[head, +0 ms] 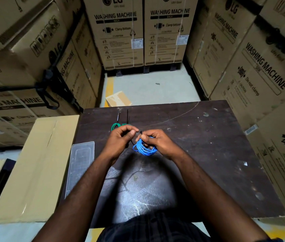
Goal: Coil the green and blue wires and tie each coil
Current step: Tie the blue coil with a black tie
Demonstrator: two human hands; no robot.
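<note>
A blue wire coil [144, 149] hangs just above the dark table [199, 145], gripped by my right hand [156, 141]. My left hand [119, 139] pinches the end of a black cable tie [132, 141] that runs around the blue coil, its head near my right fingertips. The green wire coil [115, 126] lies on the table just behind my left hand, partly hidden by it, with a black tie sticking out from it toward the far edge. A second black cable tie [127, 116] lies beside it.
A clear plastic lid or tray [80, 163] lies at the table's left edge. A flat cardboard box [38, 168] adjoins the table on the left. Stacked washing machine cartons [251, 75] wall in both sides and the back. A small carton [118, 99] sits on the floor beyond.
</note>
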